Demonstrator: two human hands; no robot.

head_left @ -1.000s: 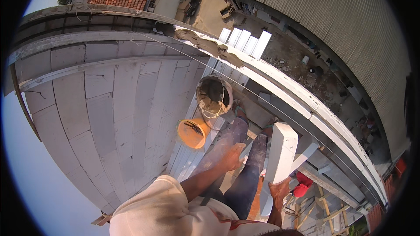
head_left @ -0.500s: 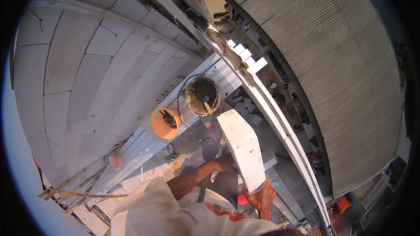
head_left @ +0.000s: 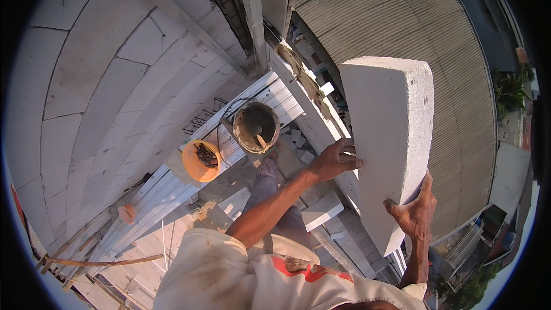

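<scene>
Head view: the right hand (head_left: 414, 211) grasps the near right edge of a white block (head_left: 380, 132) at right; the left hand (head_left: 337, 158), unclenched, meets its left face. Sound handling appears to require full two-handed support. A smeared bucket (head_left: 244, 136) near the leg (head_left: 264, 185) and an orange bucket (head_left: 191, 163) at left likely restrict footing.

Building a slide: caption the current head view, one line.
Right hand grips a large pale block, left hand at its left side; orange bucket farther left.

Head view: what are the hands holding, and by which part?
A white block: right hand grips its lower right edge; left hand is at its left edge, grip unclear.
</scene>
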